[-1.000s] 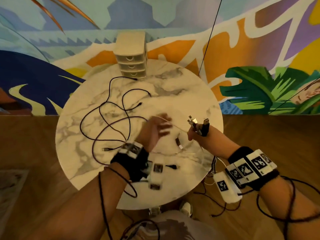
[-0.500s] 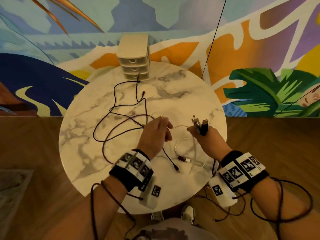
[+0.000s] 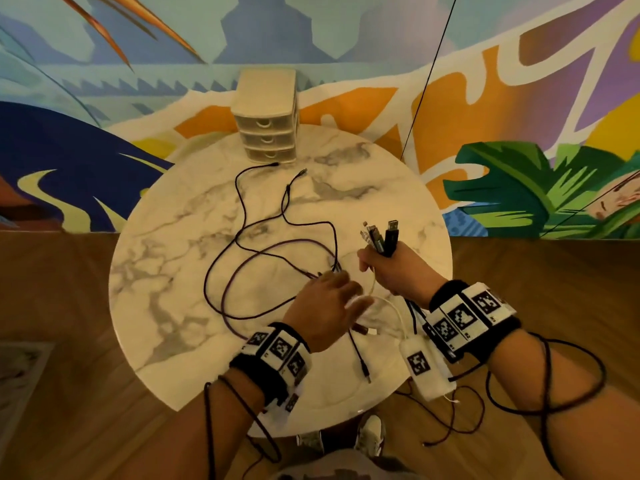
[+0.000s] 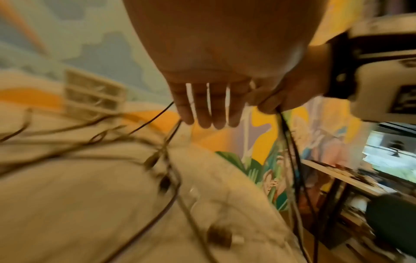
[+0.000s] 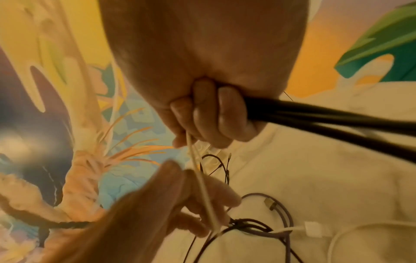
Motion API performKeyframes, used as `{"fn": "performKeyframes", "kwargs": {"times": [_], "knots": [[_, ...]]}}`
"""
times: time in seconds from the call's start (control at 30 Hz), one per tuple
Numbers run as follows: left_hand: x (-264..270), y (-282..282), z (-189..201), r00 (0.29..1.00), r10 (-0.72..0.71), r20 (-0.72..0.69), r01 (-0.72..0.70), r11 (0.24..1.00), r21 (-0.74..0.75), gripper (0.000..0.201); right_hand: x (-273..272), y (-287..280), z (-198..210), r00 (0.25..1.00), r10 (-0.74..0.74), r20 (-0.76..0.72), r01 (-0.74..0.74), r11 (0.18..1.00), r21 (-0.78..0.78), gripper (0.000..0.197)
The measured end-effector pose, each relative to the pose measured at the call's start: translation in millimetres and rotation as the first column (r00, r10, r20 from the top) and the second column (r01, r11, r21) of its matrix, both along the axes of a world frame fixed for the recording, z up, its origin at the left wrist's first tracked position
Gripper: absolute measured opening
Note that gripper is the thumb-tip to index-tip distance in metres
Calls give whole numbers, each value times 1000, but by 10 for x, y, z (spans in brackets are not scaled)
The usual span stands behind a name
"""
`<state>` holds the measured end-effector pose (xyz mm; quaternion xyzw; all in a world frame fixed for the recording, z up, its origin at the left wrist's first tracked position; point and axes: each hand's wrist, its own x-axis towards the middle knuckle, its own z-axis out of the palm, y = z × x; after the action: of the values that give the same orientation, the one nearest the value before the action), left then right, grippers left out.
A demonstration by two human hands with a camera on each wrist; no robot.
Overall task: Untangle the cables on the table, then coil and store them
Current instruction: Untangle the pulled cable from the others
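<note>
At centre frame, the right hand (image 3: 398, 271) is clenching the plugs (image 3: 379, 237) upright while the left hand (image 3: 329, 306), fingers loose, is reaching into cables (image 3: 277, 251) sprawled on the counter (image 3: 166, 271); freeing one strand at a time looks wisest.

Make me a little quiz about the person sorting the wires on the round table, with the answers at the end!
1. True or false: the right hand holds a bunch of plug ends pointing up.
2. What stands at the far edge of the table? A) a drawer unit B) a lamp C) a bowl
3. Fill in: the left hand reaches over the ____ cable.

Key: 1 true. 2 A, the drawer unit. 3 white.
</note>
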<state>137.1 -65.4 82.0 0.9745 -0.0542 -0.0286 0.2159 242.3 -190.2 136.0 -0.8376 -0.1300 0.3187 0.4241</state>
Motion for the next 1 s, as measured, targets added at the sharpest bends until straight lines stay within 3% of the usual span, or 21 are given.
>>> {"fn": "performKeyframes", "kwargs": {"times": [0.07, 0.13, 0.17, 0.23, 0.27, 0.3, 0.33, 0.4, 0.43, 0.5, 0.6, 0.63, 0.77, 0.83, 0.9, 1.0], "knots": [[-43, 197, -270, 990, 98, -106, -90, 993, 73, 50, 28, -45, 17, 998, -8, 70, 8, 1000, -1, 31], [-92, 455, -560, 929, 223, -295, -138, 950, 281, 49, 52, -76, 35, 993, -9, 121, 9, 1000, -1, 32], [-107, 574, -670, 890, 271, -366, -156, 936, 315, 51, 70, -81, 46, 989, -20, 145, 19, 1000, 5, 32], [-78, 759, -800, 840, 336, -426, -275, 941, 200, 57, 100, -70, 103, 983, -38, 177, 35, 999, 18, 32], [-46, 797, -784, 816, 363, -449, -395, 918, 24, 61, 102, -61, 128, 984, -30, 177, 26, 999, 28, 32], [-2, 786, -727, 783, 396, -480, -541, 815, -210, 66, 91, -51, 150, 985, -10, 171, 4, 999, 35, 33], [67, 739, -641, 744, 419, -521, -653, 624, -430, 65, 72, -37, 163, 986, 20, 165, -26, 999, 35, 33], [219, 551, -482, 686, 388, -616, -717, 214, -664, 35, -10, 8, 175, 982, 104, 159, -107, 994, 15, 36], [302, 447, -423, 678, 387, -625, -707, 114, -698, 23, -52, 33, 170, 978, 143, 149, -146, 989, 10, 36], [441, 295, -387, 646, 438, -625, -714, 59, -697, 19, -86, 61, 143, 973, 189, 134, -193, 981, 20, 33], [564, 272, -422, 595, 564, -573, -713, 42, -699, 22, -78, 40, 133, 972, 184, 144, -192, 981, 38, 33], [575, 302, -421, 603, 600, -526, -699, 78, -711, 23, -64, 22, 134, 975, 169, 145, -177, 983, 44, 33], [521, 497, -427, 716, 662, -221, -640, 498, -585, 21, 61, -61, 275, 984, -63, 165, 29, 980, 196, 29], [423, 636, -477, 736, 668, -110, -627, 612, -482, 16, 145, -81, 380, 962, -184, 200, 116, 943, 312, 29], [327, 751, -531, 717, 695, -50, -652, 644, -400, 18, 181, -64, 448, 943, -250, 219, 153, 911, 384, 30], [205, 882, -660, 642, 757, -121, -753, 592, -286, 23, 168, -28, 447, 941, -264, 213, 144, 879, 454, 30]]}}
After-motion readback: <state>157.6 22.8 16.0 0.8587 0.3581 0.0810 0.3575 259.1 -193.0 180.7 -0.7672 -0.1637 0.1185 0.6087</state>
